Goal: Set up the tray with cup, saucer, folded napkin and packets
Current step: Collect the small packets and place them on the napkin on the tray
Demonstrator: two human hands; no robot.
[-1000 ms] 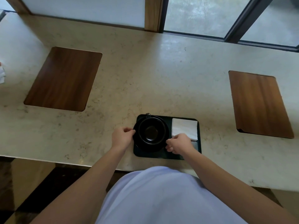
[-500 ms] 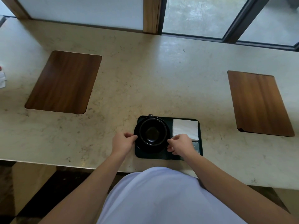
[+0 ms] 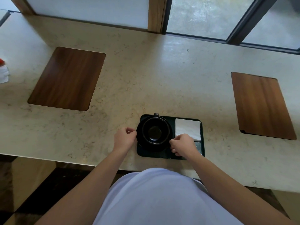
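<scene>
A small dark tray [image 3: 202, 140] lies on the stone counter near its front edge. A black cup [image 3: 155, 132] stands on a black saucer [image 3: 140, 140] in the tray's left half, its handle pointing away from me. A white folded napkin [image 3: 187, 128] lies in the tray's back right. Packets [image 3: 198, 146] show partly below it, mostly hidden by my right hand [image 3: 182, 144]. My left hand [image 3: 124, 138] pinches the saucer's left rim and my right hand pinches its right rim.
Two wooden inlay panels sit in the counter, one at the left [image 3: 66, 78] and one at the right [image 3: 261, 104]. A white object with a red top [image 3: 3, 73] stands at the far left edge. Windows run along the counter's back.
Both hands stay on the saucer's rim with barely any shift. The cup and saucer remain in the tray's left half; the view has tilted slightly.
</scene>
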